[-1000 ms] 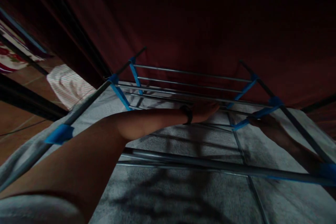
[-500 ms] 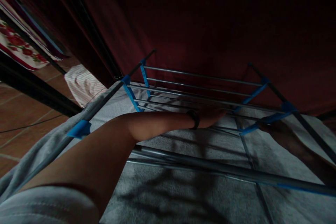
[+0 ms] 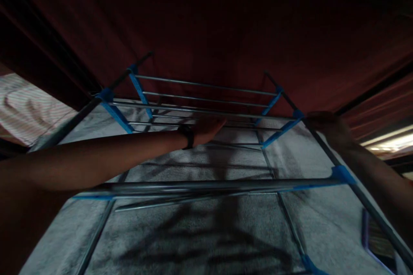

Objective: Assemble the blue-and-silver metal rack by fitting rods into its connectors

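A metal drying rack (image 3: 206,185) with silver rods and blue joints fills the view. A grey towel (image 3: 200,232) is spread beneath its rods. A dark red cloth (image 3: 226,34) hangs over the far end. My left hand (image 3: 206,126), with a black band at the wrist, reaches across to the far rods, its fingers stretched flat along one of them at the red cloth's lower edge. My right hand (image 3: 325,126) is curled over the rack's right side rail (image 3: 335,163), just past a blue joint. The dim light hides the fingertips.
A pale striped cloth (image 3: 29,107) lies at the left edge. A dark frame bar (image 3: 374,90) and a strip of light show at the right. A purple-edged object (image 3: 374,232) sits low on the right beside the rail.
The view has swung, so the rack sits further left and the floral cloth has left the frame. My right hand has moved up onto the side rail; my left hand stays at the far rods.
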Demonstrator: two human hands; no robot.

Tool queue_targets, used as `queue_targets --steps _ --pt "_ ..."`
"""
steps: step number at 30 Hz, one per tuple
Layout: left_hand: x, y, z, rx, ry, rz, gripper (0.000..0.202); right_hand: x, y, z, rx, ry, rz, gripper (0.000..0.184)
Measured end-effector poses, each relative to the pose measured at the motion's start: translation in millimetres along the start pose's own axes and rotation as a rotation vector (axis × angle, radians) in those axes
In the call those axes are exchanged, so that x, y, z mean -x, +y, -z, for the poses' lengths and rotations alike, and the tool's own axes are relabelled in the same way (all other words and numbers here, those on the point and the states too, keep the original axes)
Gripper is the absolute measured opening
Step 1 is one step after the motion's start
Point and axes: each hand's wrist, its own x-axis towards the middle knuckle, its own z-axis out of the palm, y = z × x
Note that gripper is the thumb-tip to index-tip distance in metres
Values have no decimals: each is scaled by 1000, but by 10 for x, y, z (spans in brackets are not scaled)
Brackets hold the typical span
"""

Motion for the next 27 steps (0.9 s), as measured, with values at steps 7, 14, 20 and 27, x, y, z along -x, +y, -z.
queue_targets --steps 7,14,20,27 --pt "195 -85 114 -136 -65 -2 34 295 -416 -149 416 -585 365 34" --pt "296 -71 208 -136 -64 -21 38 279 -13 -819 926 -755 631 53" --pt "586 -133 453 -77 -130 -139 50 220 -65 -983 1130 -778 725 43" --pt "1649 -445 1472 8 -83 -47 24 259 -72 -999 1188 -728 688 48"
